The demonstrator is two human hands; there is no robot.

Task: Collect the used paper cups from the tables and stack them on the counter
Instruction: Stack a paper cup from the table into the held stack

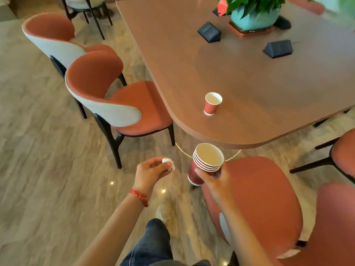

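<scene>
1. Near the rounded end of the wooden table [249, 89], at 12 o'clock, stands a single red paper cup [212, 103], upright.
2. At 1 o'clock from the body, the right hand [215, 179] grasps a stack of red paper cups [205, 164], tilted.
3. At 11 o'clock, the left hand [151, 172] pinches a crumpled white tissue [167, 162].
4. Orange chairs [107, 96] flank the table.
</scene>
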